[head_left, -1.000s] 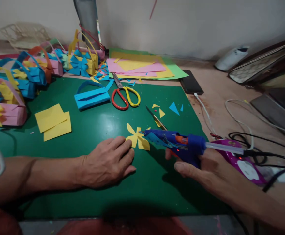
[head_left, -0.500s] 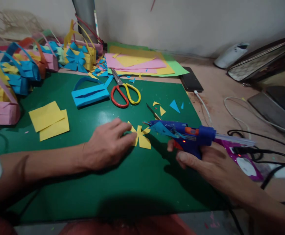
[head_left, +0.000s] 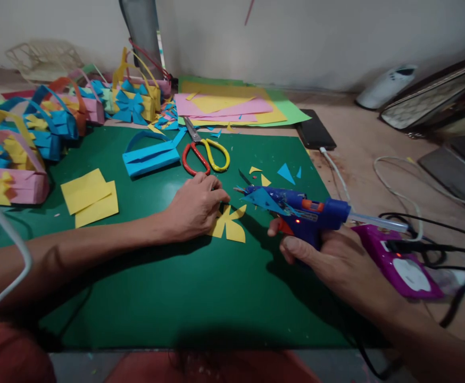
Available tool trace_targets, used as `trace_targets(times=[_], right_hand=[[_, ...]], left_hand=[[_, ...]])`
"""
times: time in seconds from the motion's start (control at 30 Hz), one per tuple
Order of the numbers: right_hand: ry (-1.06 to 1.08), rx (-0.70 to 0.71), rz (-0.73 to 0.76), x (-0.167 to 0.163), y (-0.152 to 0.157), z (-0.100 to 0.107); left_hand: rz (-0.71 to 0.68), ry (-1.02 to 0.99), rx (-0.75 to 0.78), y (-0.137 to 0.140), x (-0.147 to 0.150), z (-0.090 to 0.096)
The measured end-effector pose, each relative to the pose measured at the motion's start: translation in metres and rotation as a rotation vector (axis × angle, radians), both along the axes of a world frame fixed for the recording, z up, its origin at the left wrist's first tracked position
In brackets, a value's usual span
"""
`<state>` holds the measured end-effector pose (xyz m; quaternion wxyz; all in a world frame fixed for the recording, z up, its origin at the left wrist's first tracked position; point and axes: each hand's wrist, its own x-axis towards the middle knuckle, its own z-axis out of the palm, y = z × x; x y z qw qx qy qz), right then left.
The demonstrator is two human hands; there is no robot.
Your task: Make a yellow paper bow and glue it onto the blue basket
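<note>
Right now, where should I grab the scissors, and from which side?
Probably by the yellow handle, coming from the right. The scissors lie flat, with the blades pointing away from the person, toward the paper sheets. The left hand is right by the red handle, so the yellow loop looks easier to reach.
</note>
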<state>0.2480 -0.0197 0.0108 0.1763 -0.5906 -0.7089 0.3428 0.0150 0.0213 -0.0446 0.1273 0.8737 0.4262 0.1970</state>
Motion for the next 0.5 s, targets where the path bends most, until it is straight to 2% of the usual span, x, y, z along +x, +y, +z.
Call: trace_targets(times=[0.3,0.37,0.43,0.5], right_hand=[[0.008,-0.035,-0.042,0.002,-0.001,-0.002],[0.009,-0.033,-0.036,0.003,-0.002,-0.002],[0.022,-0.045,-0.023,0.004,-0.004,-0.003],[0.033,-0.06,-0.007,0.006,-0.005,-0.003]], left_hand=[[0.027,-0.049,0.035,-0.004,-0.001,-0.001],[0.041,-0.037,0.134,-0.009,-0.004,0.0],[0.033,0.001,0.295,-0.02,-0.006,0.003],[-0.039,0.07,0.441,-0.037,-0.008,0.006]])
